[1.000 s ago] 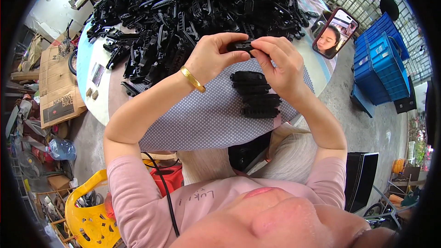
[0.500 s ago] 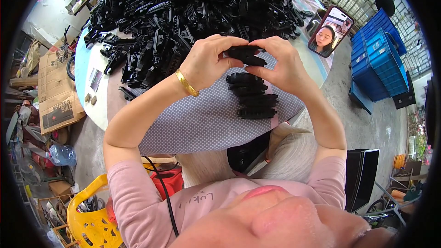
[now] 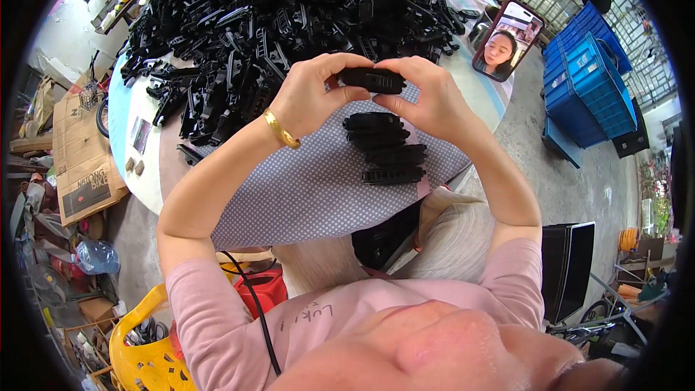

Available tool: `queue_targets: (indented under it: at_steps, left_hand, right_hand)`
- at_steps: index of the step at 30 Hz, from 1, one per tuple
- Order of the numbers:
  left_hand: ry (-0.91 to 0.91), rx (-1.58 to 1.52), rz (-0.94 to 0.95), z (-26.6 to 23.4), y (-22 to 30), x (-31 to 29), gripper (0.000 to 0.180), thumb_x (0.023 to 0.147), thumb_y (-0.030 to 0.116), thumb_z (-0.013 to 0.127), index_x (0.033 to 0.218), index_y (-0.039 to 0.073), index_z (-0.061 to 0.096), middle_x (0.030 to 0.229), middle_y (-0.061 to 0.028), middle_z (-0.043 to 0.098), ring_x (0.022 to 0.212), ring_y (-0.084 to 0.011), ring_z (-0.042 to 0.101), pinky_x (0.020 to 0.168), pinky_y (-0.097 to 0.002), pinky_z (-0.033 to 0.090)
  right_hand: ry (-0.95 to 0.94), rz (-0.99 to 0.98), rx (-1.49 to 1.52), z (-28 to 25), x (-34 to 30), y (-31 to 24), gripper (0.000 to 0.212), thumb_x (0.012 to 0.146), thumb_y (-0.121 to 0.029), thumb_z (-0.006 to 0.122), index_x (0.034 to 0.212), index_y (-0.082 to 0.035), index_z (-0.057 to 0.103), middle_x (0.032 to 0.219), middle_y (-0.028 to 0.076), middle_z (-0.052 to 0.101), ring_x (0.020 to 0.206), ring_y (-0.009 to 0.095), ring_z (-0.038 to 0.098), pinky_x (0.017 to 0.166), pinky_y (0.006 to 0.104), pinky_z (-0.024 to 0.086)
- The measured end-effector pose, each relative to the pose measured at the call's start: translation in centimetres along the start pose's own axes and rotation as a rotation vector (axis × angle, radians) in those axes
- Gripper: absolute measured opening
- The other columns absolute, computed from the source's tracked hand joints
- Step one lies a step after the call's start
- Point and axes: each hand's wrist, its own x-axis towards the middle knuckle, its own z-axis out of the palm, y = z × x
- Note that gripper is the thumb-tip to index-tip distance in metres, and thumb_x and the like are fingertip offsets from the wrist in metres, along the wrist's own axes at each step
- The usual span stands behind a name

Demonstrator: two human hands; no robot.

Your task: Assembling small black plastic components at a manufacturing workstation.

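1. Pink sleeves of a shirt (image 3: 232, 318) fill the near edge of my feed, with a yellow chair (image 3: 148, 362) low on the left.
2. Over the near part of the round table (image 3: 148, 181) I see a grey dotted cloth (image 3: 289, 195).
3. On that cloth, a short row of black parts (image 3: 387, 146) lies just on the near side of the hands.
4. Beyond the row I have both hands grasping one black plastic piece (image 3: 373, 81), held lengthwise between them: the left hand (image 3: 308, 94), below a gold bracelet (image 3: 281, 129), pinches its left end; the right hand (image 3: 427, 98) grips its right end between thumb and fingers.
5. Past them, a big heap of similar parts (image 3: 253, 29) covers the table's far side.
6. Right of the heap I make out a phone (image 3: 509, 40), its screen lit; farther right, blue crates (image 3: 590, 76) stand on the floor.
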Motion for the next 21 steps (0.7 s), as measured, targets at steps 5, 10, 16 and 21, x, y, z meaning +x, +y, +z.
queue_targets:
  at_steps: [5, 10, 16, 21]
  left_hand:
    - [0.022, -0.009, -0.026, 0.07, -0.64, 0.15, 0.043, 0.071, 0.002, 0.072, 0.112, 0.004, 0.061, 0.099, -0.0067, 0.066, 0.083, -0.0111, 0.060, 0.074, -0.0240, 0.050]
    - [-0.005, -0.027, -0.015, -0.09, -0.65, 0.08, 0.043, 0.068, 0.004, 0.075, 0.109, 0.004, 0.063, 0.097, -0.0070, 0.066, 0.083, -0.0125, 0.062, 0.074, -0.0244, 0.051]
    - [0.011, 0.023, 0.051, -0.15, -0.48, 0.01, 0.042, 0.066, 0.004, 0.076, 0.106, 0.005, 0.065, 0.096, -0.0081, 0.067, 0.081, -0.0153, 0.064, 0.072, -0.0252, 0.051]
    - [0.068, 0.133, 0.175, 0.08, -0.25, -0.20, 0.038, 0.065, 0.003, 0.075, 0.103, 0.006, 0.066, 0.091, -0.0092, 0.067, 0.077, -0.0170, 0.065, 0.068, -0.0252, 0.052]
  right_hand:
    - [-0.082, 0.140, 0.190, 0.23, 0.26, 0.64, 0.037, 0.070, -0.013, 0.075, 0.104, -0.002, 0.062, 0.092, 0.007, 0.060, 0.080, 0.017, 0.056, 0.069, 0.0264, 0.044]
    - [-0.083, 0.138, 0.214, 0.33, 0.41, 0.31, 0.038, 0.069, -0.011, 0.075, 0.103, -0.002, 0.062, 0.091, 0.005, 0.059, 0.079, 0.015, 0.054, 0.068, 0.0248, 0.043]
    - [-0.050, 0.107, 0.224, 0.47, 0.37, 0.59, 0.035, 0.068, -0.007, 0.075, 0.100, -0.001, 0.063, 0.091, 0.006, 0.060, 0.080, 0.016, 0.057, 0.070, 0.0256, 0.045]
    - [-0.012, 0.060, 0.166, 0.37, 0.29, 0.14, 0.034, 0.067, -0.005, 0.075, 0.099, -0.001, 0.064, 0.090, 0.007, 0.061, 0.081, 0.017, 0.059, 0.072, 0.0265, 0.046]
